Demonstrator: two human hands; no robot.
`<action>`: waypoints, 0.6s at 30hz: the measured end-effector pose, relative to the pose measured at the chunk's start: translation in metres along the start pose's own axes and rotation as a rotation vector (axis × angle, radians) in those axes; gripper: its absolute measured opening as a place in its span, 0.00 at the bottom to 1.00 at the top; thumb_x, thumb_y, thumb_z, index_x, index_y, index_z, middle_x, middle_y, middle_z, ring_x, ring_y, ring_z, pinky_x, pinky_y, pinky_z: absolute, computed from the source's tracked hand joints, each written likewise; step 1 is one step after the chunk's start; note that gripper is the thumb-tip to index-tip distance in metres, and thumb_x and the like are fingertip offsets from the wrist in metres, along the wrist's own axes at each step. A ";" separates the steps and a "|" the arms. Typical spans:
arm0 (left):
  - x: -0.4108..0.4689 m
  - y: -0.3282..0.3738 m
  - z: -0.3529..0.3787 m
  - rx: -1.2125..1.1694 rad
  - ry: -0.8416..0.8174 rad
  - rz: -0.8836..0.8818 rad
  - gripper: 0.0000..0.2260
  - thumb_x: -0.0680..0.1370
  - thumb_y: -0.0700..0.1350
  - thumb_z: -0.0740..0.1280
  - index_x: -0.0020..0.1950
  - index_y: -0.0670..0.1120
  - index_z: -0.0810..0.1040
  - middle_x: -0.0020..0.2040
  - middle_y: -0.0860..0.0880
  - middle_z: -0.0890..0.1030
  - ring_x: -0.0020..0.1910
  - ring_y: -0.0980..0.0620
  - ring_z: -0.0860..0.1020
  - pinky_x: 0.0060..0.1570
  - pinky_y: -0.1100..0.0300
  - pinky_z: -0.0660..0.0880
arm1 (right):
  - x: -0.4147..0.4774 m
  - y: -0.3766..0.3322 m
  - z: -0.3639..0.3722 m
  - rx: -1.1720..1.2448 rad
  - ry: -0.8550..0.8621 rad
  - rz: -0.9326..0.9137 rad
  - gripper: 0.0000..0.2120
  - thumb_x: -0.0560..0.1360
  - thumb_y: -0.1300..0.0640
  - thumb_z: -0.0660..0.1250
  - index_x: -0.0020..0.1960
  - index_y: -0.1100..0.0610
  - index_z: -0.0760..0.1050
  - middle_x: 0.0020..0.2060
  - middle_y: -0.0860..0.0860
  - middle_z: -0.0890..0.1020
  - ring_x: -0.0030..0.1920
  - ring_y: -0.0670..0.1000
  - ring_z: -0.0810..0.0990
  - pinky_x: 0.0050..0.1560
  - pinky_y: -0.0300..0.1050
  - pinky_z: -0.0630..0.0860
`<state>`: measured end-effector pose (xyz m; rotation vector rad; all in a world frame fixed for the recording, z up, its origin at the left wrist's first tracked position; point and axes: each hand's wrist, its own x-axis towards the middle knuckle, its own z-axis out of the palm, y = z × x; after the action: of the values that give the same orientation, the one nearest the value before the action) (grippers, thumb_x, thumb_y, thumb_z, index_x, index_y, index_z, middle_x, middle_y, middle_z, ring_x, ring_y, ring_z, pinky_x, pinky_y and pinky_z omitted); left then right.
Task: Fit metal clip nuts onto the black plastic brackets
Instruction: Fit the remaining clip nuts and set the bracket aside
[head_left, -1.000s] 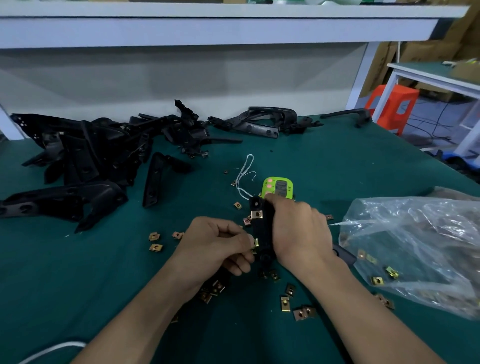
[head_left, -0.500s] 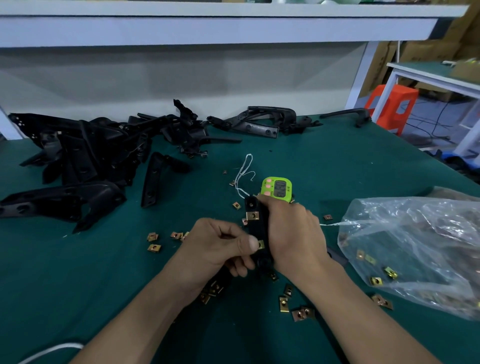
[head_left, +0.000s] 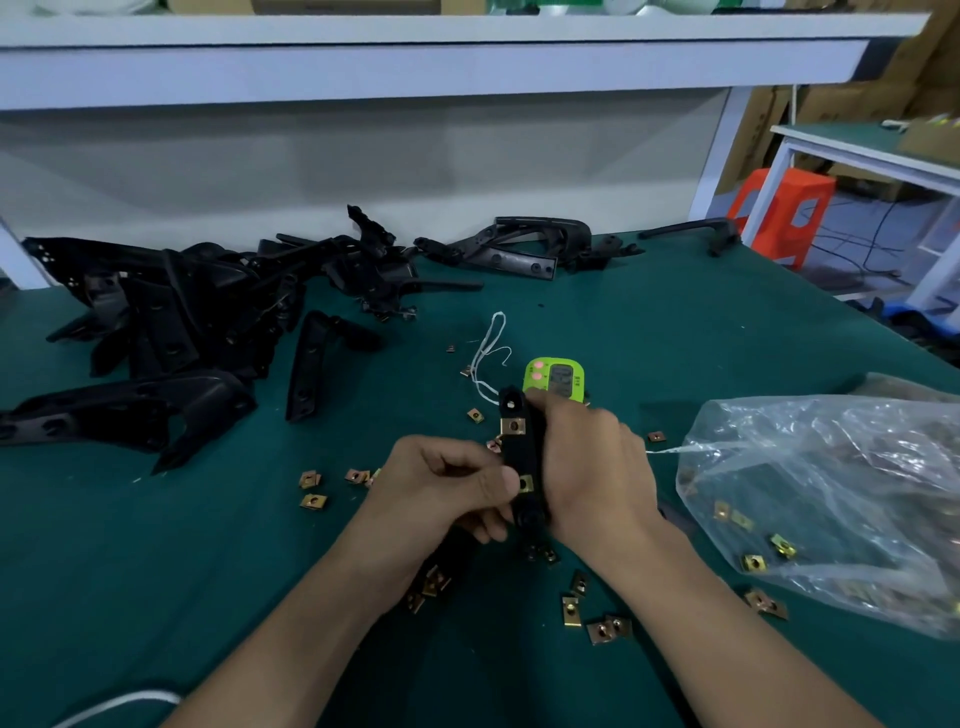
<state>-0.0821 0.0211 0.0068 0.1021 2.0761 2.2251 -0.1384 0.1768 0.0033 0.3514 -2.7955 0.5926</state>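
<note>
Bracket (head_left: 523, 456) slightly up; 2 clip nuts (head_left: 513, 426)

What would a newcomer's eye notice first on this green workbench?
Most likely the two hands at the centre: the right hand grips a black bracket, while the left hand pinches a clip nut onto its edge. Next, the heap of black brackets at the far left and the clear bag at the right.

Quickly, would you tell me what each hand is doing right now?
Left hand: pinching a clip nut onto the bracket.
Right hand: gripping the bracket.
</note>
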 end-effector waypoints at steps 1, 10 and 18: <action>0.000 -0.001 0.001 0.043 0.027 0.008 0.09 0.73 0.44 0.78 0.33 0.46 0.84 0.31 0.44 0.82 0.28 0.51 0.80 0.29 0.63 0.75 | -0.001 0.001 0.001 -0.010 0.006 -0.012 0.13 0.72 0.57 0.67 0.53 0.45 0.70 0.32 0.48 0.73 0.39 0.59 0.79 0.36 0.46 0.71; -0.004 0.019 0.026 0.540 0.337 0.073 0.16 0.75 0.44 0.70 0.49 0.69 0.83 0.39 0.59 0.86 0.41 0.53 0.85 0.42 0.55 0.81 | 0.007 -0.002 -0.021 -0.032 -0.123 0.043 0.23 0.69 0.63 0.63 0.63 0.50 0.67 0.46 0.55 0.83 0.48 0.63 0.82 0.40 0.49 0.69; 0.002 0.054 0.078 0.940 0.263 0.271 0.09 0.76 0.52 0.68 0.55 0.60 0.79 0.33 0.56 0.77 0.34 0.53 0.75 0.38 0.55 0.75 | -0.024 0.026 -0.073 0.433 -0.169 0.264 0.11 0.71 0.57 0.63 0.52 0.46 0.71 0.37 0.45 0.79 0.45 0.53 0.81 0.40 0.46 0.74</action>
<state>-0.0768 0.0946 0.0658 0.1656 3.2316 1.1940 -0.1082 0.2351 0.0516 0.1141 -2.8756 1.2931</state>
